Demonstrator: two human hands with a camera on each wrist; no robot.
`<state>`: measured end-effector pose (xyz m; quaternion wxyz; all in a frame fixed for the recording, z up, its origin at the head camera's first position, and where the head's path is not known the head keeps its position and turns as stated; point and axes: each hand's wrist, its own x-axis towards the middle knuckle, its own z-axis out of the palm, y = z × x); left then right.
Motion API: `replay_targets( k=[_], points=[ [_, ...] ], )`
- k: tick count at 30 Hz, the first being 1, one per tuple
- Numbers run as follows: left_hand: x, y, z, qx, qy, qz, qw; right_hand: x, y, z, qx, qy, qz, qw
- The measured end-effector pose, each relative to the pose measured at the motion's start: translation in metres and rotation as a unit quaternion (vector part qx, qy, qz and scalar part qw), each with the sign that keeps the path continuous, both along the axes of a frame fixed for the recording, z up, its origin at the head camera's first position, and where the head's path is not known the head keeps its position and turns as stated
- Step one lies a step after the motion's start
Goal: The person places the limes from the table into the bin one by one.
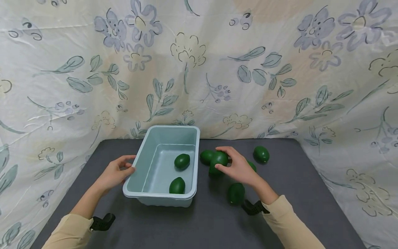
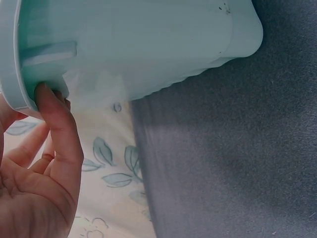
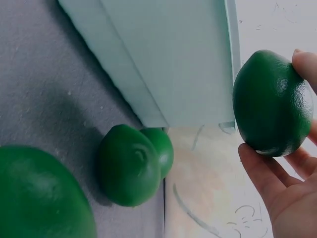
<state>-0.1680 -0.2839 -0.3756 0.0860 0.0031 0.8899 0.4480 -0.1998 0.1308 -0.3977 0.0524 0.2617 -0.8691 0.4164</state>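
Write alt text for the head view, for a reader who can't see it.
A person's right hand holds a green fruit beside a pale blue tub with two similar fruits inside, while the left hand holds the tub's rim. More fruits lie right of it on a dark gray table, before a floral cloth.

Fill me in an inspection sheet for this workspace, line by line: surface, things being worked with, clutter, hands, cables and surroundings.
Surface: dark grey top, bearing the tub and loose fruit.
Tub: pale blue-green tub, upright, two green fruits inside.
Loose fruit: several green ones right of the tub; some overlap or are partly hidden, so exact count uncertain.
Clutter: nothing seen.
Left hand: the left hand pinches the tub's left rim.
Right hand: the right hand holds one green fruit, raised off the surface.
Cables: nothing seen.
Surroundings: floral fabric behind and to both sides; black straps at both wrists.
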Motion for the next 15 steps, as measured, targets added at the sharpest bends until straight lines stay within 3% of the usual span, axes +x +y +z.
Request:
replay_targets(
  k=[8, 15],
  points=[
    [-0.001, 0.000, 0.000, -0.002, -0.003, 0.001, 1.0000, -0.006, -0.010, 0.008, -0.004, 0.003, 0.006, 1.000],
    [-0.001, -0.001, -0.002, 0.000, -0.003, 0.002, 1.0000, -0.011, -0.025, 0.025, 0.000, -0.003, 0.024, 1.000]
  ],
)
